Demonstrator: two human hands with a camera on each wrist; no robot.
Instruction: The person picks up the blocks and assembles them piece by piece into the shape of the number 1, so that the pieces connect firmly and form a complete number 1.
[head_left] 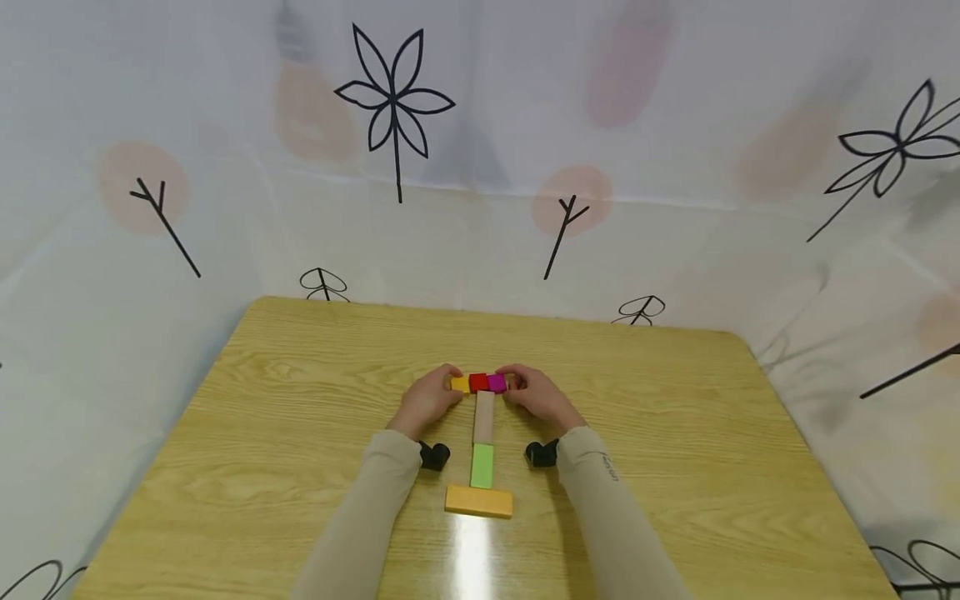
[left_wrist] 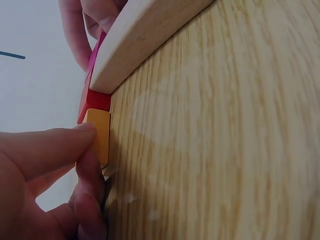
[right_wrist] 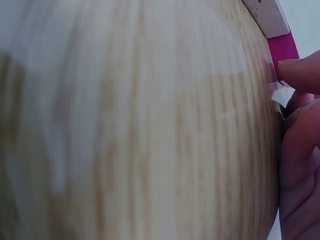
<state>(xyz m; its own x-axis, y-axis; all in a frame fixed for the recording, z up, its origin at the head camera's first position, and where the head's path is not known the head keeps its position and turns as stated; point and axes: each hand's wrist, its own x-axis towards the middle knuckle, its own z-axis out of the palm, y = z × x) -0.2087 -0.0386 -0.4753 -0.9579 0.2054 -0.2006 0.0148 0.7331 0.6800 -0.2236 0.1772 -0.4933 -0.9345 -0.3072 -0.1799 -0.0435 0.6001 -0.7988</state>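
Note:
At the far end of a line of blocks, my left hand [head_left: 430, 398] pinches a small yellow block [head_left: 460, 384] between thumb and fingers. In the left wrist view this yellow block [left_wrist: 101, 135] stands beside a red block [left_wrist: 95, 102]. The red block [head_left: 478, 382] sits in the middle of the row, next to a magenta block [head_left: 497, 382]. My right hand [head_left: 538, 395] holds the magenta block at its right end, with the thumb [right_wrist: 302, 72] on its near side. A plain wooden block [head_left: 484, 417] meets the row from the near side.
A light green block [head_left: 482, 466] continues the line toward me. Across its near end lies an orange block [head_left: 478, 501]. All rest on a wood-grain table [head_left: 300, 500], with a patterned white cloth [head_left: 480, 150] behind. Black wrist devices [head_left: 435, 456] are at both wrists.

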